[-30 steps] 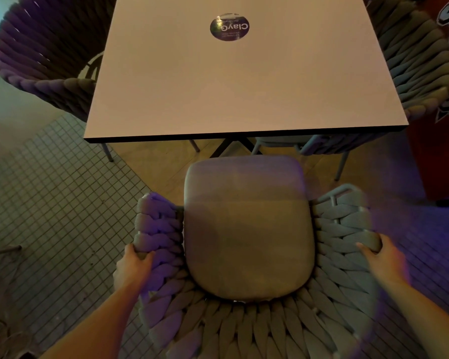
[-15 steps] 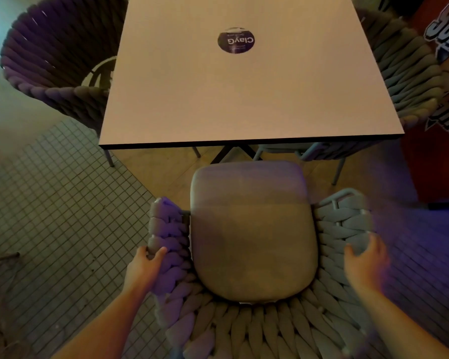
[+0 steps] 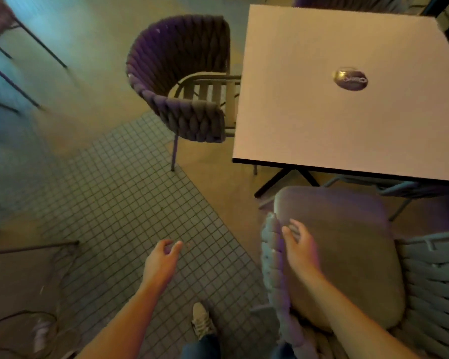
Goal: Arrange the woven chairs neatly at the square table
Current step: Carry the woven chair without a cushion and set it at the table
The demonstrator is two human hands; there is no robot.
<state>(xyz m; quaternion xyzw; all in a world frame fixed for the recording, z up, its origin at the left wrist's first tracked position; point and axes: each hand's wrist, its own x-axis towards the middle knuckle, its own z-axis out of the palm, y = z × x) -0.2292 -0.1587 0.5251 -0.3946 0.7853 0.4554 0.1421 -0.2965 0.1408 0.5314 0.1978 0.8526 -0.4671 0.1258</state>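
The square table (image 3: pixel 335 120) fills the upper right, with a round sticker (image 3: pixel 350 79) on its top. A woven chair with a grey seat cushion (image 3: pixel 347 255) stands at the table's near side, its left armrest (image 3: pixel 272 255) beside my right hand (image 3: pixel 300 251). That hand hovers open over the cushion's left edge, holding nothing. My left hand (image 3: pixel 162 263) hangs open above the tiled floor, away from any chair. A darker woven chair (image 3: pixel 182 81) stands at the table's left side, its slatted seat partly under the tabletop. Part of another chair shows under the table's right side.
Small square tiles (image 3: pixel 119 203) cover the floor at lower left, meeting smooth floor near the table. Thin metal legs of other furniture (image 3: pixel 24 81) stand at upper left and along the left edge. My shoe (image 3: pixel 202 320) is on the tiles below my hands.
Both hands have let go of the near chair's armrests. My view has swung left, so the table and near chair now sit at right and the left chair is in full view.
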